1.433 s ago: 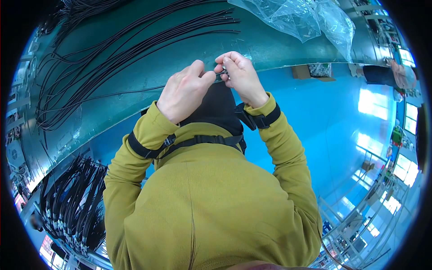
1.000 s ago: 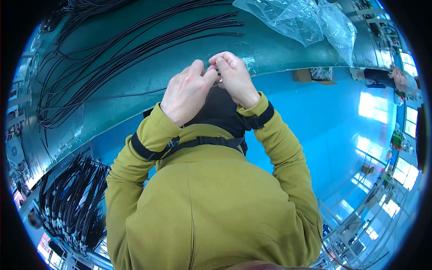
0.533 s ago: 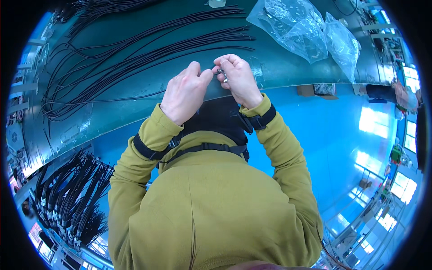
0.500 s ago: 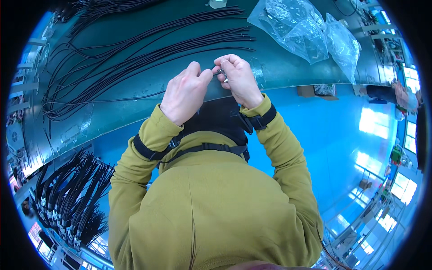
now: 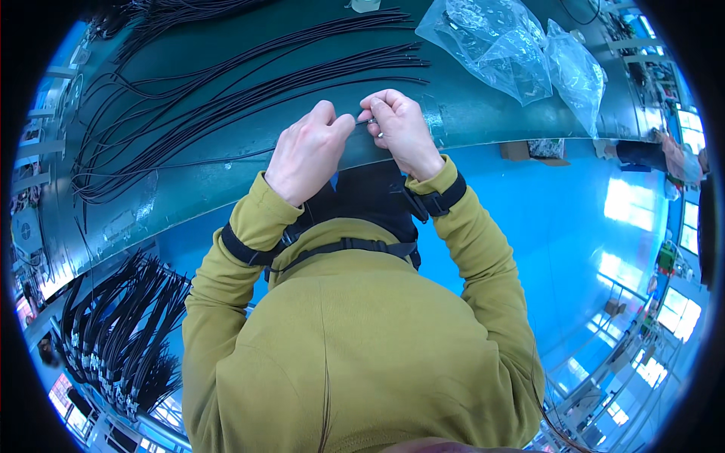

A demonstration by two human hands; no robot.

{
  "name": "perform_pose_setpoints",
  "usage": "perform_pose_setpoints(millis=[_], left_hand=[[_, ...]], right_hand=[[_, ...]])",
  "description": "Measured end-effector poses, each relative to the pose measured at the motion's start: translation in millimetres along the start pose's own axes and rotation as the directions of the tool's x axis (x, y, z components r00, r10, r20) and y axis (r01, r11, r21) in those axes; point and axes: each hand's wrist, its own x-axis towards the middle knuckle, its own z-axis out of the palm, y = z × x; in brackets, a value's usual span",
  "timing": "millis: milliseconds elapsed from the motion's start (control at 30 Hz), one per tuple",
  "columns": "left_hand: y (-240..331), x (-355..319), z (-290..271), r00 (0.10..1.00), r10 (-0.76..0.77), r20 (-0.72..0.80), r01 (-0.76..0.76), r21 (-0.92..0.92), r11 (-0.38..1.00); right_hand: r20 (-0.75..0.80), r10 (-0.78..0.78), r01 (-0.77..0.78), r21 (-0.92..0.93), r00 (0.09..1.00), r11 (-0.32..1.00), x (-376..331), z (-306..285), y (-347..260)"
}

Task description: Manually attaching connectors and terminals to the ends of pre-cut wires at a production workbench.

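Note:
My left hand (image 5: 308, 155) is closed around a thin black cable (image 5: 253, 155), which trails off to the left over the green table. The cable's end comes out past my left fingertips and reaches my right fingers. My right hand (image 5: 402, 130) is closed, with thumb and fingers pinching a small silvery metal piece (image 5: 371, 121) at the cable's end. Its exact kind is too small to make out, and the fingers partly cover it. Both hands are above the table's near edge, a small gap apart.
Bundles of black cables (image 5: 302, 74) lie across the green table (image 5: 483, 124). Clear plastic bags (image 5: 491, 49) rest at the far right. Many more black cables (image 5: 124, 332) hang on a rack at lower left. A cardboard box (image 5: 516, 151) is below the table edge.
My left hand has shifted slightly left, and more of the cable's end shows between the hands. Less of the metal in my right fingers is visible now.

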Motion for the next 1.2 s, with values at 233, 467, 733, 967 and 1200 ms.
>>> perform_pose_setpoints(millis=[233, 467, 733, 967, 1200], left_hand=[[-2.5, 6.0, 9.8, 0.993, -0.067, -0.096, 0.047, -0.194, 0.980], [-10.4, 6.0, 13.1, 0.973, -0.130, -0.192, 0.074, -0.275, 0.959], [-11.1, 9.6, 21.1, 0.946, -0.082, -0.313, -0.012, -0.288, 0.958], [-55.4, -32.9, -16.9, 0.966, -0.049, -0.252, 0.047, -0.013, 0.999], [-139.3, -147.6, -99.0, 0.976, -0.145, -0.161, 0.195, 0.361, 0.912]], right_hand=[[0.035, -0.112, 0.116, -0.131, 0.993, 0.985, 6.8, 14.8, 0.8], [0.178, 0.155, -0.229, 0.546, 0.972, 0.806, 3.5, -3.2, -8.5], [0.203, 0.013, -0.079, 0.318, 0.979, 0.945, -1.7, -4.9, 0.5], [0.079, -0.018, -0.021, 0.467, 0.997, 0.884, 0.7, -37.0, 2.9], [-0.026, 0.080, -0.063, 0.391, 0.996, 0.918, -2.2, -76.5, 2.9]])
